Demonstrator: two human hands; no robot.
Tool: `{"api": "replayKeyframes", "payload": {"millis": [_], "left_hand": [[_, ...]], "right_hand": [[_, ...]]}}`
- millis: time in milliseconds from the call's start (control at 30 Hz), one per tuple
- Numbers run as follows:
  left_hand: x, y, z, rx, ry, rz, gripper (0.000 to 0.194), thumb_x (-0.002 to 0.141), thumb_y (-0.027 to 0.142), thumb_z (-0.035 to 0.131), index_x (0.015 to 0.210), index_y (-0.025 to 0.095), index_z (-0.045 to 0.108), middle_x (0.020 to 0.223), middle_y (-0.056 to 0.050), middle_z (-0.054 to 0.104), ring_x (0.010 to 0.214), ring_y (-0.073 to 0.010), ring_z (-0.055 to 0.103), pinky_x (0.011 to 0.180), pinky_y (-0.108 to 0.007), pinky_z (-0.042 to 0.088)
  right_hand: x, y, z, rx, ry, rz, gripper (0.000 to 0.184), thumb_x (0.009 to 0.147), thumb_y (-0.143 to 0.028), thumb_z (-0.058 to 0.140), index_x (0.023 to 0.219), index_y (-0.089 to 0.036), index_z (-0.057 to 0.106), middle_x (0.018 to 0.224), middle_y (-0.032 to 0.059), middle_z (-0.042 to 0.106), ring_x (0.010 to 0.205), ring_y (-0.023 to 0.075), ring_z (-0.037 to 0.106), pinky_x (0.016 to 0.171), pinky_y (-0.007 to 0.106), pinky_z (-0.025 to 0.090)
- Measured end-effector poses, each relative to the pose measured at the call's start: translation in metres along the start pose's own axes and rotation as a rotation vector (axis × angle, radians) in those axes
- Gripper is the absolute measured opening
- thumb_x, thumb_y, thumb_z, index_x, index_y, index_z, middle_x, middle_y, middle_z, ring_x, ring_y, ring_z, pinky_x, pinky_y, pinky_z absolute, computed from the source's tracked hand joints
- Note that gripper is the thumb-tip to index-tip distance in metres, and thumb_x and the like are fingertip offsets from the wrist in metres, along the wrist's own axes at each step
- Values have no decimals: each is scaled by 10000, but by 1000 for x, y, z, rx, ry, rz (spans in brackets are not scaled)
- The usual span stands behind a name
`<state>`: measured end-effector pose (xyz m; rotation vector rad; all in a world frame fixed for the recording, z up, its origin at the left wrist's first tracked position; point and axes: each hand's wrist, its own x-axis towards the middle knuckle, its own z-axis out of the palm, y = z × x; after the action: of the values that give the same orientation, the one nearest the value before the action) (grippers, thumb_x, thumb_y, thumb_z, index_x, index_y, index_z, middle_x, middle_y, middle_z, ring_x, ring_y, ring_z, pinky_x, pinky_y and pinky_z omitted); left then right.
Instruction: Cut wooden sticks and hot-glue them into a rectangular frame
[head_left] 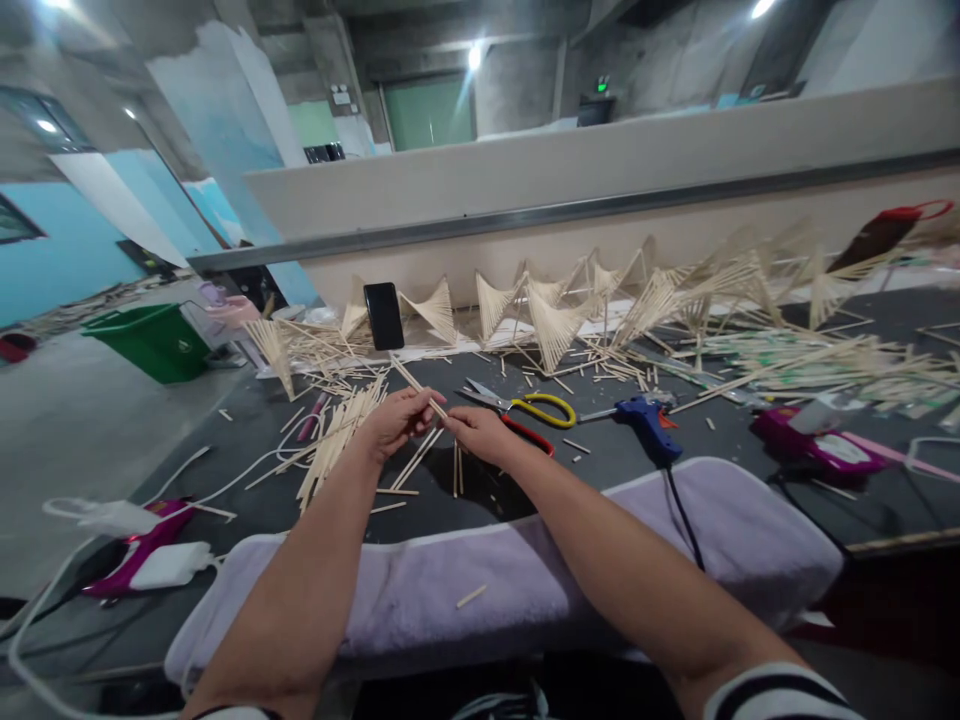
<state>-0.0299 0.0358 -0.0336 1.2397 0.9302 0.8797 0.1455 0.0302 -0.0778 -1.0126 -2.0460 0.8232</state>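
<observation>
Thin wooden sticks (409, 376) are pinched between the fingers of my left hand (401, 418), pointing up and away to the left. The fingertips of my right hand (480, 435) close on the near end of the same sticks; how many there are I cannot tell. Beneath and left of my hands lies a loose pile of wooden sticks (337, 440). Scissors with yellow and red handles (541, 408) lie partly open just beyond my right hand. Further right, a blue glue gun (649, 425) rests on the dark table (592, 465).
Several twisted stick structures (555, 325) line the back of the table, beside a black phone (384, 316). Magenta power strips (146, 555) with cords sit at both sides. A lilac towel (450, 570) covers the front edge. A green bin (154, 340) stands on the floor at left.
</observation>
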Motion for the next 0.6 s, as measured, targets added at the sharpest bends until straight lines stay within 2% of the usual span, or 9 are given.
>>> {"api": "replayKeyframes", "payload": {"millis": [67,133,233,300,333,400,500,567,600], "left_hand": [[7,-2,-9,-192,106,-32,253,780,371,558,782,118,567,463,60,401,330,-23,318,321,-134,203],[13,-5,-22,-401,289,-94,242,810,305,532,656,121,506,384,97,270,274,-7,207,285,-118,122],[14,-3,-37,-457,344,-78,245,844,259,489,638,128,476,372,110,219,264,-2,179,277,-103,125],[4,3,-41,-470,294,-20,204,826,267,521,676,129,512,386,98,266,280,-7,232,286,-104,177],[-3,7,-43,-481,232,59,174,804,272,554,700,133,537,402,88,309,297,-12,277,298,-108,217],[-21,18,-47,-481,49,290,143,713,265,656,679,157,568,459,59,417,362,-28,391,326,-117,271],[-41,29,-51,-399,-265,672,208,603,323,731,541,186,587,366,62,387,320,-56,389,329,-165,314],[-40,28,-44,-162,-309,576,207,611,324,718,520,166,619,418,19,488,373,-84,462,377,-202,374],[-36,26,-37,-67,-241,483,168,604,298,722,557,155,646,541,-18,574,460,-106,523,407,-210,392]], "right_hand": [[0,-1,-2,47,17,39,336,862,-362,392,1048,-175,600,547,-27,508,561,108,483,586,220,366],[0,1,-3,87,54,79,378,859,-363,391,1149,-171,540,518,-40,491,518,109,484,576,227,381],[1,6,-4,85,126,83,355,846,-332,399,1119,-166,555,543,-33,515,531,112,494,609,245,402],[2,8,-4,52,169,63,314,828,-294,417,1057,-169,592,597,-18,548,572,112,502,642,253,408],[2,8,-4,39,181,56,300,818,-276,428,1036,-170,604,620,-13,558,585,111,503,647,253,408],[3,7,-5,28,191,55,289,802,-246,442,1021,-169,614,639,-9,563,589,108,499,639,248,407],[4,5,-6,70,180,89,282,800,-229,444,1017,-170,614,614,-18,554,568,102,491,611,237,408],[4,2,-7,162,126,127,270,819,-263,435,1002,-176,613,595,-25,547,528,92,479,561,221,403],[3,1,-7,230,84,145,275,834,-300,423,991,-176,612,605,-23,553,503,85,469,523,213,395]]}}
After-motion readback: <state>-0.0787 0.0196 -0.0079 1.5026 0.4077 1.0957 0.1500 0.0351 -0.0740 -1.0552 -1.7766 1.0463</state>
